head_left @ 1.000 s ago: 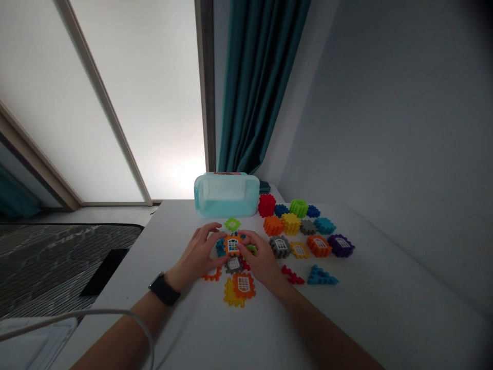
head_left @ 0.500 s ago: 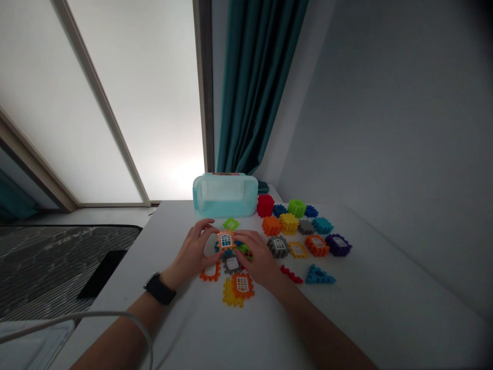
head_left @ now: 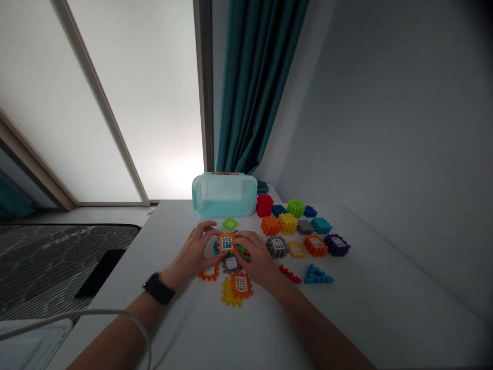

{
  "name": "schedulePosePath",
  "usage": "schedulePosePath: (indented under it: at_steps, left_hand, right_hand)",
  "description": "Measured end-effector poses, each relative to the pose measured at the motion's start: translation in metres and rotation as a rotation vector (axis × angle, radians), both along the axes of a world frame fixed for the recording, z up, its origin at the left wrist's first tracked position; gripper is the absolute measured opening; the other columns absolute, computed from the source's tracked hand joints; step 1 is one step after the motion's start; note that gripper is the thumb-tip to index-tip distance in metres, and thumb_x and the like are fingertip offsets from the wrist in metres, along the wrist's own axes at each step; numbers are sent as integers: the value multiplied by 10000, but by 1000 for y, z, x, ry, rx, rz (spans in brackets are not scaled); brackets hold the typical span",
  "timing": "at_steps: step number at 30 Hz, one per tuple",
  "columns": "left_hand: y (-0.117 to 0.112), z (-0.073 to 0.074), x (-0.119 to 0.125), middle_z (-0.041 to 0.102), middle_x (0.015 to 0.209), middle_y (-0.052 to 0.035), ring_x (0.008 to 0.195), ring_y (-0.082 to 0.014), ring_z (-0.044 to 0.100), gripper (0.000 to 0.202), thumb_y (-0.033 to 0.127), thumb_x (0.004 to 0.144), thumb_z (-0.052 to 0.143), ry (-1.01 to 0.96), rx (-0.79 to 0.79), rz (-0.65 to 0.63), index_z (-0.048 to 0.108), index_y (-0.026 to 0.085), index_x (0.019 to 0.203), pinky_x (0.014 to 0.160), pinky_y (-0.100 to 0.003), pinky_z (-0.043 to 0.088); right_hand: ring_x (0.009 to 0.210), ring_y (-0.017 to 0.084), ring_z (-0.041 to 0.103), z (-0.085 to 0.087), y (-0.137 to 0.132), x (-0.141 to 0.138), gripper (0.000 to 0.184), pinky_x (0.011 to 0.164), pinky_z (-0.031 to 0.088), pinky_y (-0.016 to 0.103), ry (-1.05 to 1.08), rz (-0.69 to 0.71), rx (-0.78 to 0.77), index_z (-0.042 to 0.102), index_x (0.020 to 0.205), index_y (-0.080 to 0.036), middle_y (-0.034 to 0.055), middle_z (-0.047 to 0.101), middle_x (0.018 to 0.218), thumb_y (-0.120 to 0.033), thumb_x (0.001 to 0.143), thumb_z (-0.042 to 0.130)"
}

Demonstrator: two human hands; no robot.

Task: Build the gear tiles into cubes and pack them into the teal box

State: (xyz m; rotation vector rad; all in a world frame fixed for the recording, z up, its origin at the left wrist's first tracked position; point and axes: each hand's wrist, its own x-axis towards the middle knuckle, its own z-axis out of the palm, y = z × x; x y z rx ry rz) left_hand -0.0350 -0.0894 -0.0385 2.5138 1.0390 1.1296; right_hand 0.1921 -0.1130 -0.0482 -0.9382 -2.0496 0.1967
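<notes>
An orange waffle-edged toy block with a white window (head_left: 226,243) sits between my hands, just above the table. My left hand (head_left: 193,253) grips its left side, and the fingers of my right hand (head_left: 254,258) press on its right side. Beneath it lies a blue block (head_left: 216,247), partly hidden. A green and red block (head_left: 243,252) lies under my right fingers. Near my hands are a grey window block (head_left: 230,263), an orange window block (head_left: 241,284), an orange frame piece (head_left: 209,272) and a yellow block (head_left: 227,294).
A translucent aqua plastic box (head_left: 224,195) stands at the far table edge. Several colored blocks (head_left: 296,226) lie to the right on the white table (head_left: 346,303). A black watch (head_left: 158,288) circles my left wrist. A white cable (head_left: 96,313) crosses the lower left.
The orange window block has dropped slightly toward the blue block. My right fingers have closed in against it, and the whole view has shifted a little.
</notes>
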Motion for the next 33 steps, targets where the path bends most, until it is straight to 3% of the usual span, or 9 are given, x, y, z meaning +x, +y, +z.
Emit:
schedulePosePath:
  at_steps: [9,13,19,24,33]
  left_hand:
    - [6,-7,-4,494,1322,-123,1236,-301,526,556,340,755,782,37,-7,0,553,247,1254,1045,-488,484]
    - [6,-8,-4,480,1329,-124,1208,-286,541,472,345,822,731,40,-6,8,559,251,1251,1039,-499,485]
    - [5,-5,-3,475,1325,-125,1162,-273,563,427,318,834,716,6,7,20,583,249,1235,1029,-493,497]
    - [4,-2,-4,435,1402,-128,1253,-285,513,418,325,847,711,-25,20,8,582,261,1239,1062,-498,473]
    - [2,-1,-3,368,1506,-128,1377,-323,396,428,334,843,717,-1,24,19,577,268,1242,1110,-541,414]
  right_hand:
    - [1095,245,602,2,-1,0,181,955,516,444,38,-17,-18,632,1053,-246,91,650,1155,-163,910,561]
    - [1110,244,595,2,-1,-1,168,975,508,447,43,-15,-24,627,1053,-244,91,645,1168,-174,919,555]
    - [1190,232,569,3,-4,-3,297,1034,483,443,67,-22,-29,588,1193,-248,94,623,1236,-158,915,532]
    - [1279,231,526,5,-5,-2,436,1087,442,456,67,-10,-72,501,1338,-267,87,578,1357,-159,916,517]
    - [1213,249,572,3,-5,-3,484,1036,477,462,91,-69,-115,478,1387,-268,92,623,1295,-208,911,545]
